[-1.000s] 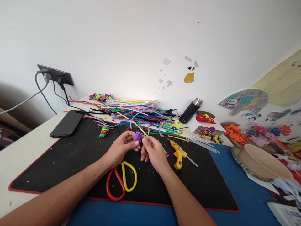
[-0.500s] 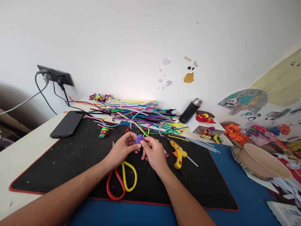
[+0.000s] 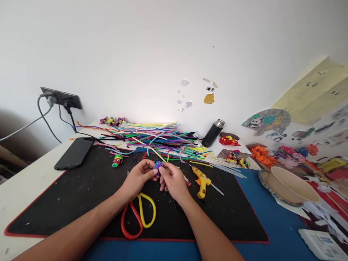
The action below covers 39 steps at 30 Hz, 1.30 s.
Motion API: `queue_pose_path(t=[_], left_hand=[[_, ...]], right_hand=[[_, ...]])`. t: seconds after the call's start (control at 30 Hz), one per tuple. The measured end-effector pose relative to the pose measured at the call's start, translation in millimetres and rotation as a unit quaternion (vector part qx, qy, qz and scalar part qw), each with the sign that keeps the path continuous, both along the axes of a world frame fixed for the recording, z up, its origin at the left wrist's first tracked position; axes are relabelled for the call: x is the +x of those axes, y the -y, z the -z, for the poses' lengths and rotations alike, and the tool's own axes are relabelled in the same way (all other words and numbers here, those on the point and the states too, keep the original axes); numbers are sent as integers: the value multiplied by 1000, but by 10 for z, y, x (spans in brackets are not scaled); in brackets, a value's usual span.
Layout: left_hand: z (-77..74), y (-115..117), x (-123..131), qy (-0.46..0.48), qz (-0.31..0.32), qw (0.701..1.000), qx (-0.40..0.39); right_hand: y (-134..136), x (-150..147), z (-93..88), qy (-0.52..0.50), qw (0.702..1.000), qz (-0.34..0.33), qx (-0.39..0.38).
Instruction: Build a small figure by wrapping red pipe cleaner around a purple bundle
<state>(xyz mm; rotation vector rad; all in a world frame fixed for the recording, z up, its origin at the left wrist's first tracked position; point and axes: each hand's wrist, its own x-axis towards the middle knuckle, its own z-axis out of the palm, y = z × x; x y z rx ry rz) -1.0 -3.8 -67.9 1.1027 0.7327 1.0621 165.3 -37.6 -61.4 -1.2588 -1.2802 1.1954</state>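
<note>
My left hand (image 3: 139, 177) and my right hand (image 3: 172, 181) meet over the black mat (image 3: 67, 195), both pinching a small purple coiled craft piece (image 3: 158, 167) between their fingertips. The piece shows only partly between the fingers. Scissors with a red and a yellow handle (image 3: 138, 215) lie on the mat just below my hands. A yellow glue gun (image 3: 200, 179) lies to the right of my right hand. Behind my hands spreads a big pile of coloured pipe cleaners (image 3: 154, 136).
A black phone (image 3: 74, 153) lies at the mat's left corner, cables running to a wall socket (image 3: 61, 98). A small colourful figure (image 3: 117, 160), a dark bottle (image 3: 212, 132), a paper bowl (image 3: 292, 185) and finished craft flowers (image 3: 262, 155) sit around the table.
My hands have closed in tighter on the purple piece and hide more of it. The camera has tilted up and shifted slightly, so everything sits a little lower and to the left.
</note>
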Motion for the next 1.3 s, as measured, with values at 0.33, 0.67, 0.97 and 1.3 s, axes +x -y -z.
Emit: queue_pose_path(t=[0.33,0.67,0.97,1.3], left_hand=[[-33,23,-1,-7,23,1000,-13],[-64,20,8,21,37,997,-62],[-91,13,-16,38,41,996,-69],[-71,15,-20,54,49,994,-76]], right_hand=[[-9,18,-40,15,1000,5,8],[54,18,-44,147,987,-5,66],[57,13,17,130,990,-18,61],[73,0,-64,128,989,-16,66]])
